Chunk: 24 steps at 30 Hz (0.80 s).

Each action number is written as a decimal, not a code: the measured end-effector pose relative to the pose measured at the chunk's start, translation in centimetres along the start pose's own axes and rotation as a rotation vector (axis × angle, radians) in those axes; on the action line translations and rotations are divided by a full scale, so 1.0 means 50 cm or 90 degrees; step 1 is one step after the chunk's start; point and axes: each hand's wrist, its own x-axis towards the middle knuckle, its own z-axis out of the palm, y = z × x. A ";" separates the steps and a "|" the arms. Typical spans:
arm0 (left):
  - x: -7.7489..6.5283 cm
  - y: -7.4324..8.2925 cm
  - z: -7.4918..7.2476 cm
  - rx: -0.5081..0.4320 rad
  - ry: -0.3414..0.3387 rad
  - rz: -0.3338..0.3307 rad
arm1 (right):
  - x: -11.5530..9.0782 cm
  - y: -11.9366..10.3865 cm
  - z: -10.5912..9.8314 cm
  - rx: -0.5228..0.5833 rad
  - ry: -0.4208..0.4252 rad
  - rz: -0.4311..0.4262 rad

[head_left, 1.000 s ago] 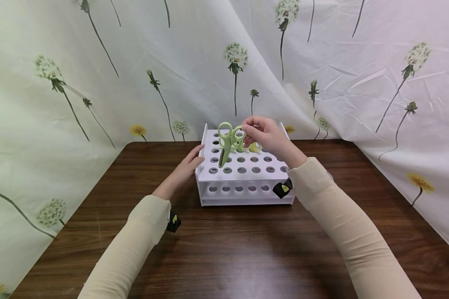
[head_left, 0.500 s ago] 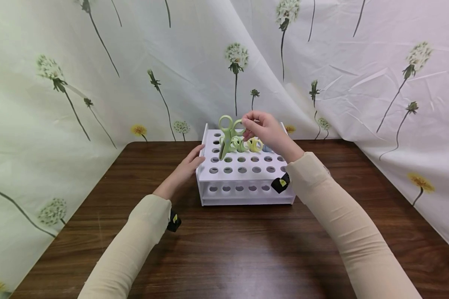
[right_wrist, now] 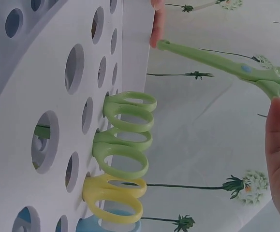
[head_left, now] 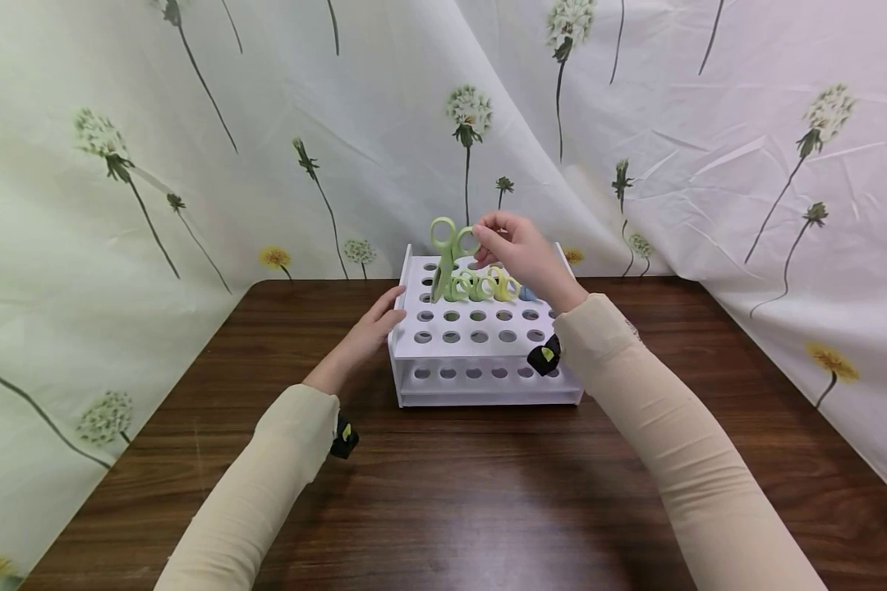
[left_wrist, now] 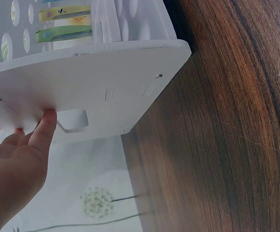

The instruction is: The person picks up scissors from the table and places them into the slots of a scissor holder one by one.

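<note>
My right hand (head_left: 521, 254) pinches one handle loop of a pair of green scissors (right_wrist: 256, 72), held over the white rack (head_left: 488, 397) with the blades pointing down. My left hand (head_left: 369, 324) rests its fingers on the rack's left side panel; in the left wrist view a fingertip touches the outer face of that panel (left_wrist: 130, 67). Standing in a row of holes are two more green scissors (right_wrist: 108, 107) with their loops up. Beside them are yellow scissors (right_wrist: 89, 189) and blue scissors (right_wrist: 88, 225), the latter partly out of frame.
The rack has several rows of round holes and a lower shelf. It stands on a dark wooden table (head_left: 451, 492), close to a white curtain (head_left: 384, 123) printed with dandelions. Through the rack's side, a yellow blade cover (left_wrist: 65, 13) and green one (left_wrist: 65, 33) show.
My right hand has lifted the green scissors higher and slightly away toward the back, bringing the row of handles behind them more into view. My left hand has stayed on the side panel.
</note>
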 end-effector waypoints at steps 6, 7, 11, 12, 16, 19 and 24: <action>-0.016 0.025 0.006 0.012 0.000 -0.008 | 0.016 0.014 0.010 0.039 0.037 0.006; -0.016 0.024 0.006 0.011 0.000 -0.009 | 0.018 0.017 0.012 0.040 0.041 0.005; -0.002 0.004 0.000 0.006 0.004 -0.013 | 0.025 0.022 0.016 0.025 0.051 0.006; 0.002 -0.003 -0.001 0.010 0.006 -0.013 | 0.026 0.023 0.017 0.019 0.051 0.009; 0.013 -0.023 -0.005 0.034 0.012 -0.007 | 0.030 0.028 0.021 -0.001 0.050 0.024; 0.014 -0.026 -0.005 0.037 0.014 -0.004 | 0.035 0.033 0.025 -0.008 0.053 0.037; 0.011 -0.024 -0.004 0.028 0.016 -0.007 | 0.043 0.038 0.035 -0.019 0.066 0.055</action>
